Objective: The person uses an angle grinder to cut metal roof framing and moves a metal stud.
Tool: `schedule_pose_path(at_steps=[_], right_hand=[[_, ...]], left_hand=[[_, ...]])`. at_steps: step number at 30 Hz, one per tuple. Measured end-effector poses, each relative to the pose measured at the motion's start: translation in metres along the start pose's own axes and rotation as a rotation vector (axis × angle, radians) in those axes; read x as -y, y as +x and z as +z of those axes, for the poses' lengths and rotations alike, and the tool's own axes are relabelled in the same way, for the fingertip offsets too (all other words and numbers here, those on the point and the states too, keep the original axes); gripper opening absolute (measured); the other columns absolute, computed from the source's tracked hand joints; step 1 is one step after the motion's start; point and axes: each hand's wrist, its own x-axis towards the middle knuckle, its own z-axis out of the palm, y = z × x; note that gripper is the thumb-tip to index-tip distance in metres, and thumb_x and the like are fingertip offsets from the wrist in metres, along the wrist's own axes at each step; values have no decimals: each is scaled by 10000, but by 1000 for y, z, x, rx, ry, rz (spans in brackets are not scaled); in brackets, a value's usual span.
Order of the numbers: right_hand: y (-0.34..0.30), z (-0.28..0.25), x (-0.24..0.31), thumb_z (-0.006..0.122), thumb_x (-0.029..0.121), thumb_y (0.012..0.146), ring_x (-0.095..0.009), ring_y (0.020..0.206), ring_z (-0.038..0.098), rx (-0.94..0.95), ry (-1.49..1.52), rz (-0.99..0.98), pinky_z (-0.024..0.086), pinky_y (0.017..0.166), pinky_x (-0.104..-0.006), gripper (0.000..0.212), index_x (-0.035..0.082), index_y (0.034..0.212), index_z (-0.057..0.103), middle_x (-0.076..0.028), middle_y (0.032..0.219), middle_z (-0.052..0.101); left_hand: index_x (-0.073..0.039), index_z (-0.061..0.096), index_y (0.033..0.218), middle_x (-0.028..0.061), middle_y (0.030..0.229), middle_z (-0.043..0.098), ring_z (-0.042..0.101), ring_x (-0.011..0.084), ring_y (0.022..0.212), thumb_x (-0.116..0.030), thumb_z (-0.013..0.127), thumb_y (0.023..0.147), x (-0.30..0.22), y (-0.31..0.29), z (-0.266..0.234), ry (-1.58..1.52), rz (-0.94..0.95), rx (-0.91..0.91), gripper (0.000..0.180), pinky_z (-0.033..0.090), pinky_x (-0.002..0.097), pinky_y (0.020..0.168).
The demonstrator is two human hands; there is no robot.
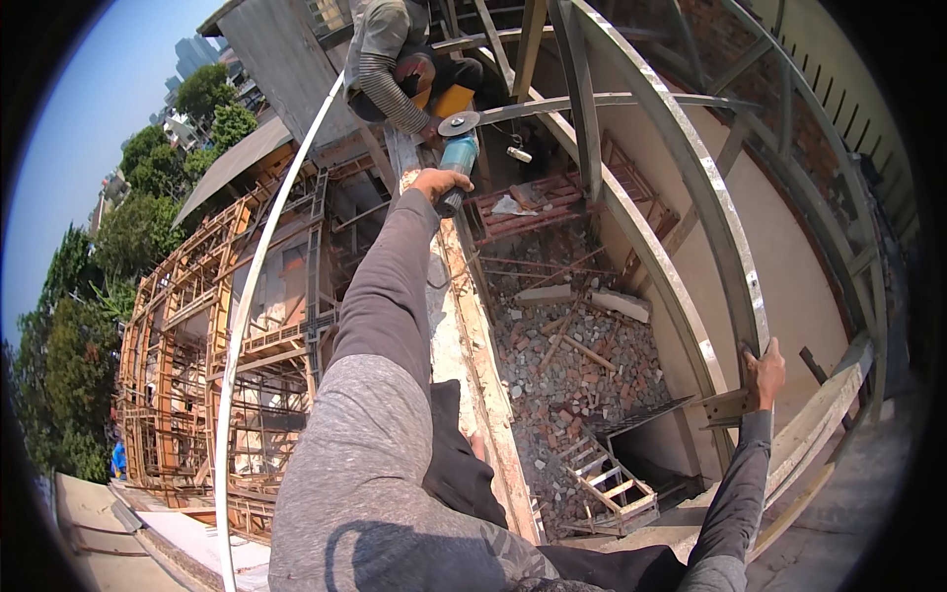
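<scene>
My left arm is stretched far forward, and my left hand point(440, 185) is closed round the lower end of a teal angle grinder point(459, 155). The grinder points away from me, with its round grey cutting disc point(458, 123) at the far end. Just beyond it crouches another person point(385, 54) in a striped sleeve, whose hand point(431, 129) is close beside the disc; I cannot tell if it touches the tool. On the right, my right hand point(764, 373) grips the near end of a curved grey steel beam point(715, 187).
Below the narrow wall top point(472, 345) lies a deep drop with brick rubble point(582, 365) and a ladder-like frame point(614, 483). More curved steel members point(651, 237) cross on the right. A white pipe point(258, 257) and wooden scaffolding point(178, 326) stand left.
</scene>
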Motion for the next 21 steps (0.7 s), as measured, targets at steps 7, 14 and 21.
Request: schedule_pose_path(at_steps=[7,14,21], right_hand=[[-1,-9,11,804,403,792,-517,928,615,37,12,39,481,754,-581,525,60,1014,475,-270,937,663],[-2,-10,16,791,437,791,-514,935,608,30,30,36,479,762,-576,538,52,1002,480,-271,932,660],[-4,-13,11,783,425,803,-513,950,603,40,14,35,476,768,-577,521,47,995,481,-273,936,657]], left_hand=[[101,660,918,180,813,696,688,268,577,-66,846,655,0,-2,-1,-52,-14,42,363,583,377,538],[116,633,949,185,790,689,689,277,571,-48,834,663,2,2,-1,-59,-37,28,386,584,386,531],[136,562,1055,188,829,686,697,275,594,-56,844,644,-9,-14,7,-31,15,48,534,589,390,541]])
